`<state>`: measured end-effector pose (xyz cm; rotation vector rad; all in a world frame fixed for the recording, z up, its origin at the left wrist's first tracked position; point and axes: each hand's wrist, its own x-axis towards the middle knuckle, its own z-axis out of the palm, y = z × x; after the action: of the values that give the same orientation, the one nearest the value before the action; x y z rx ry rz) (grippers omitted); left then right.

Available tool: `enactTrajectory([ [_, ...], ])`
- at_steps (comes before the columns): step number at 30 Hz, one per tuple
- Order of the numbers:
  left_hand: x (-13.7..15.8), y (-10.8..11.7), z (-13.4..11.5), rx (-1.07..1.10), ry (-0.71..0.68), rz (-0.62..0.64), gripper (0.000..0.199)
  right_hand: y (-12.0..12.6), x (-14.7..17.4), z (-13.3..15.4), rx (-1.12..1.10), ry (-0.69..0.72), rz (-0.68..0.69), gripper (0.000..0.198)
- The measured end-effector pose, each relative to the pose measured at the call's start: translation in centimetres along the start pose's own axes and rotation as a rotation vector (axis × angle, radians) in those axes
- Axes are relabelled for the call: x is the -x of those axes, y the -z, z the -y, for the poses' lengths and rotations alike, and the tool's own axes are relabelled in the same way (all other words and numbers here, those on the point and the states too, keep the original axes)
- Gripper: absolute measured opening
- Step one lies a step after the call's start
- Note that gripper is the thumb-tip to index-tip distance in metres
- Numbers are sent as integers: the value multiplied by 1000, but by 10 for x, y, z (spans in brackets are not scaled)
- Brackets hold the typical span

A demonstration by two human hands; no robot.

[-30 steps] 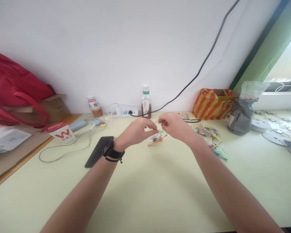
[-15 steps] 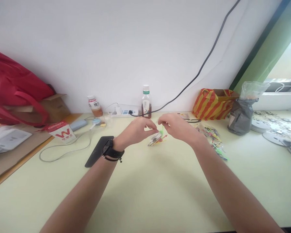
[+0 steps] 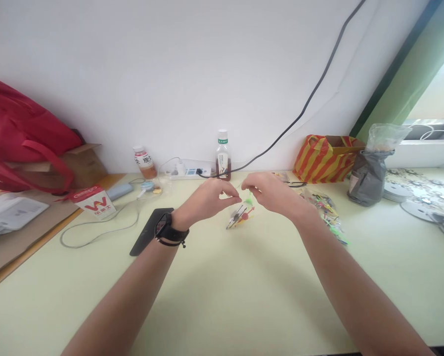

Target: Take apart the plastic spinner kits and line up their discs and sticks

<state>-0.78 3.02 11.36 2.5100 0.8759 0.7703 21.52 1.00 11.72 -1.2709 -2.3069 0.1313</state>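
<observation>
pale tabletop [image 3: 222, 301], hands [image 3: 208, 201] at small packet [image 3: 237, 215], colourful pieces [image 3: 245, 216] inside

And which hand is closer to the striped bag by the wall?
Right. The right hand is just to the left of the striped bag; the left hand is on that same side, farther away.

the head camera looks forward and down from near above the table [image 3: 222, 296] toward the wall [image 3: 170, 74]
</observation>
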Motion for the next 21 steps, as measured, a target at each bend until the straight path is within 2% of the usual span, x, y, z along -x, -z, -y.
enactTrajectory([
  [11,-1,0,-1,5,-4,18,21,-3,-2,3,184,37,171,40],
  [15,0,2,-1,10,-3,13,21,6,4,10,141,56,191,33],
  [21,0,4,-3,19,3,-3,22,12,10,14,-6,-29,247,29],
])
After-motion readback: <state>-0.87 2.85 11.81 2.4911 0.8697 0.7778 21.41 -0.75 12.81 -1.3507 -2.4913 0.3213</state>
